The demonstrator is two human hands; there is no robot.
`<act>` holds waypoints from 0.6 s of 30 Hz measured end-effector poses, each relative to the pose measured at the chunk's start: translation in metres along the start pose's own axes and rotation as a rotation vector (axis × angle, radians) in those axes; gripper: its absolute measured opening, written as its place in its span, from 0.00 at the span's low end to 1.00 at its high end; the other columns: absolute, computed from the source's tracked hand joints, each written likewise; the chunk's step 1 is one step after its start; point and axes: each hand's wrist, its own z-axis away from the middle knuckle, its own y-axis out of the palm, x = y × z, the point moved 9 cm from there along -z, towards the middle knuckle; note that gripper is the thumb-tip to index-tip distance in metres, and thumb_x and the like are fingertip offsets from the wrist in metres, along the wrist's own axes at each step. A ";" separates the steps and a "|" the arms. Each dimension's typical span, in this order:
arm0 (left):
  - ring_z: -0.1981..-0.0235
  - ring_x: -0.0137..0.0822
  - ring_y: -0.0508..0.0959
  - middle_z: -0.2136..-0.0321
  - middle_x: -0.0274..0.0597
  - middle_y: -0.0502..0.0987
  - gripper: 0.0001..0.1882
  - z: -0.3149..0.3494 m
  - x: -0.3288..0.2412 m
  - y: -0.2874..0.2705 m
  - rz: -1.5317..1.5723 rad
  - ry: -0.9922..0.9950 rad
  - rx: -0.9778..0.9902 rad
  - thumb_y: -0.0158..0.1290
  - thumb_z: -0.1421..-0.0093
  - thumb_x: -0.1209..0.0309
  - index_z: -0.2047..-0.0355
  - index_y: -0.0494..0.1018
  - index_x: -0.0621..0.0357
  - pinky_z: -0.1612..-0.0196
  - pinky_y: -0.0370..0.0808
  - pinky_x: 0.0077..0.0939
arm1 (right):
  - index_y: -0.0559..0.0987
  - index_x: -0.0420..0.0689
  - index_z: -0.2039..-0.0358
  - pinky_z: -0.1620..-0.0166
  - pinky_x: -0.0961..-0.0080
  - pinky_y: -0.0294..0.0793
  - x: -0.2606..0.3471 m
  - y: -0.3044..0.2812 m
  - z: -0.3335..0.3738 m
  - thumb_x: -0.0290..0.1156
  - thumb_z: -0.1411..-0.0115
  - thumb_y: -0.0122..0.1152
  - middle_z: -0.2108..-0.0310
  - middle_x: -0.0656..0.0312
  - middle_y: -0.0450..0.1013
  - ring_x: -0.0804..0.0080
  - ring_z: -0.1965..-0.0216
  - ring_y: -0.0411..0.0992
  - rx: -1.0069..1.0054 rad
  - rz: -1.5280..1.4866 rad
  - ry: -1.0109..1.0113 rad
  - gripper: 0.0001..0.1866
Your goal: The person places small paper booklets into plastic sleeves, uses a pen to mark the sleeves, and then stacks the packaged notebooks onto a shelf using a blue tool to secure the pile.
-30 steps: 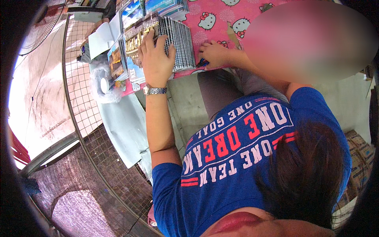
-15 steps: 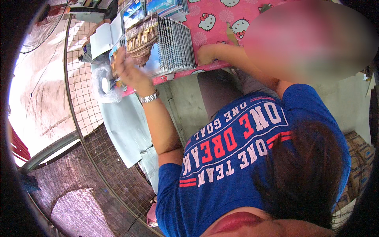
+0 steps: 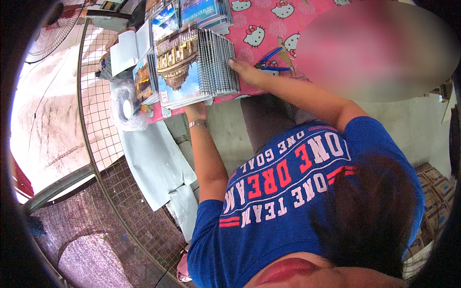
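A tall stack of spiral-bound notebooks point(image 3: 178, 67) stands at the near edge of the table, its top cover showing an ornate building against blue sky. The wire spirals face right. My right hand point(image 3: 246, 75) lies along that side, fingers stretched out and their tips touching the spirals. Below the stack's near edge is my left hand point(image 3: 196, 111), with a metal watch on the wrist. The notebooks hide its fingers. Blue-handled pliers point(image 3: 272, 67) lie on the table just beyond my right hand.
A pink table cover point(image 3: 245, 53) with cartoon cats spreads under everything. More notebooks point(image 3: 199, 12) are piled behind, and another pile point(image 3: 144, 79) stands left of the stack. Crumpled clear plastic point(image 3: 126, 108) sits at the table's left corner. A wire mesh point(image 3: 98, 86) borders the left side.
My left hand has come down from above the left side of the stack to its near edge. My right hand has shifted to the spirals, and the pliers have come into view.
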 end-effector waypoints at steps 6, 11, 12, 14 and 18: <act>0.39 0.42 0.65 0.39 0.40 0.66 0.28 0.075 0.022 0.051 0.029 0.110 0.029 0.37 0.32 0.51 0.39 0.61 0.53 0.37 0.59 0.43 | 0.69 0.34 0.42 0.42 0.67 0.67 -0.010 -0.001 -0.046 0.62 0.36 0.44 0.47 0.45 0.71 0.58 0.46 0.71 0.133 -0.124 0.155 0.40; 0.35 0.40 0.60 0.36 0.38 0.61 0.28 0.106 0.095 0.078 -0.002 0.138 -0.030 0.35 0.31 0.52 0.36 0.57 0.51 0.34 0.53 0.44 | 0.78 0.46 0.52 0.58 0.68 0.76 0.014 -0.031 -0.109 0.54 0.34 0.45 0.58 0.58 0.78 0.67 0.64 0.78 0.216 -0.262 0.255 0.26; 0.36 0.40 0.60 0.37 0.38 0.62 0.28 0.110 0.102 0.080 -0.021 0.164 -0.053 0.35 0.31 0.52 0.36 0.57 0.51 0.34 0.54 0.43 | 0.79 0.46 0.52 0.58 0.66 0.76 0.029 -0.036 -0.111 0.54 0.34 0.44 0.58 0.57 0.78 0.67 0.64 0.78 0.159 -0.159 0.212 0.26; 0.36 0.39 0.61 0.38 0.39 0.64 0.27 0.108 0.109 0.091 -0.064 0.211 -0.059 0.35 0.31 0.52 0.37 0.58 0.51 0.34 0.54 0.42 | 0.78 0.44 0.53 0.54 0.66 0.74 0.035 -0.058 -0.132 0.54 0.34 0.43 0.59 0.57 0.78 0.65 0.61 0.77 0.043 -0.088 0.115 0.28; 0.45 0.37 0.71 0.45 0.41 0.71 0.25 0.064 0.030 0.046 0.023 0.393 -0.264 0.37 0.31 0.50 0.43 0.64 0.52 0.40 0.64 0.38 | 0.76 0.38 0.51 0.45 0.68 0.67 0.037 -0.111 -0.104 0.50 0.32 0.44 0.56 0.54 0.76 0.64 0.52 0.72 -0.157 0.228 -0.244 0.27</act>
